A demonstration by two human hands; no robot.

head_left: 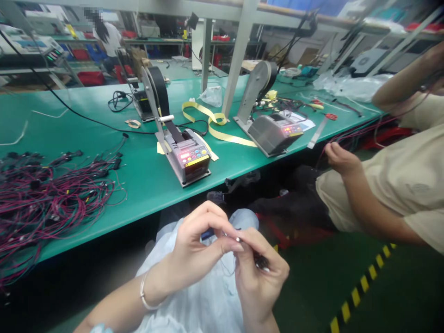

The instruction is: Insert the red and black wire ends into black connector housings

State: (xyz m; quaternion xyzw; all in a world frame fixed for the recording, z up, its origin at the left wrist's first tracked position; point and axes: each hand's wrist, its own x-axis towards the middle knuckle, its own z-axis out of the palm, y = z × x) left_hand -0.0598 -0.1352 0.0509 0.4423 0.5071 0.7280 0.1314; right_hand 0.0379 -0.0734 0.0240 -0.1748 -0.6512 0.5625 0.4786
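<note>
Over my lap, my left hand [204,233] and my right hand [260,273] meet fingertip to fingertip. Both pinch a thin dark wire [238,239] with a small whitish tip showing between the fingers. A black piece, perhaps a connector [261,261], shows inside the curled fingers of my right hand. A fine strand of wire hangs below the fingertips. My fingers hide most of what they hold. On the green table [145,199] to the left lies a tangled pile of red and black wire harnesses [65,194] with dark connectors.
Two tape dispensers [189,155] [274,132] with lit panels stand ahead on the table. Yellow tape [232,137] curls between them. Red-handled scissors [330,116] lie farther right. A co-worker [388,185] sits close on my right, holding wires. A metal post [239,55] rises behind.
</note>
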